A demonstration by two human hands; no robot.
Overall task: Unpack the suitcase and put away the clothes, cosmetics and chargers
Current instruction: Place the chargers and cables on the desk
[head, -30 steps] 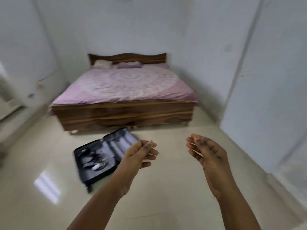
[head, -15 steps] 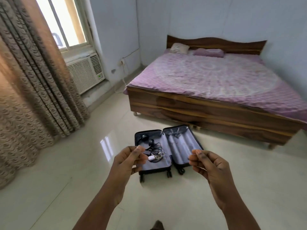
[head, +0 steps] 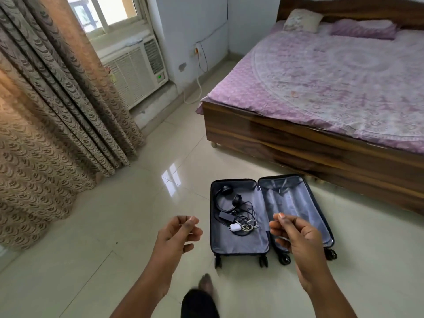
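A dark suitcase (head: 241, 245) lies open flat on the tiled floor beside the bed. Its left half holds black headphones (head: 223, 198), a white charger plug (head: 235, 227) and a tangle of cables (head: 246, 218). The right half (head: 291, 198) shows only grey lining and straps. My left hand (head: 177, 235) hovers left of the case, fingers loosely curled, holding nothing. My right hand (head: 294, 236) hangs over the right half's near end, fingers loosely curled and empty. No clothes or cosmetics show.
A wooden bed (head: 321, 143) with a purple spread stands behind the suitcase at right. Patterned curtains (head: 57, 125) hang at left, with a window air conditioner (head: 135, 72) and a wall socket (head: 196, 50) beyond. My foot (head: 205, 284) shows at the bottom.
The view has swung left and come nearer the suitcase, which now lies just beyond my hands. Both hands stay raised and empty.
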